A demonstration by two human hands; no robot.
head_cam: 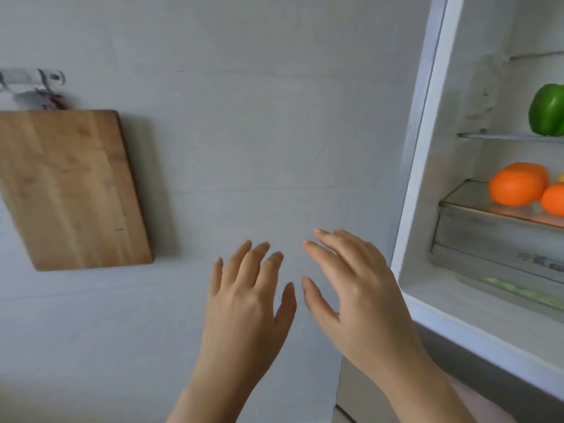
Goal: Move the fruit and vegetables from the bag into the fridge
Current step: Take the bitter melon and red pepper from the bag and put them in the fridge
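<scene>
The open fridge (427,184) fills the right side of the head view. A green bell pepper (547,109) stands on its upper glass shelf. Below it, several oranges (515,187) lie on the glass lid of a clear drawer (488,236). My left hand (247,300) and my right hand (357,294) are raised side by side in front of the grey wall, just left of the fridge frame. Both hands are empty with fingers spread. The bag is not in view.
A wooden cutting board (70,187) hangs on the grey tiled wall at the left from a hook rail (33,79). Something green lies inside the lower fridge drawer (518,293). The fridge's lower front panel (360,389) sits below my right wrist.
</scene>
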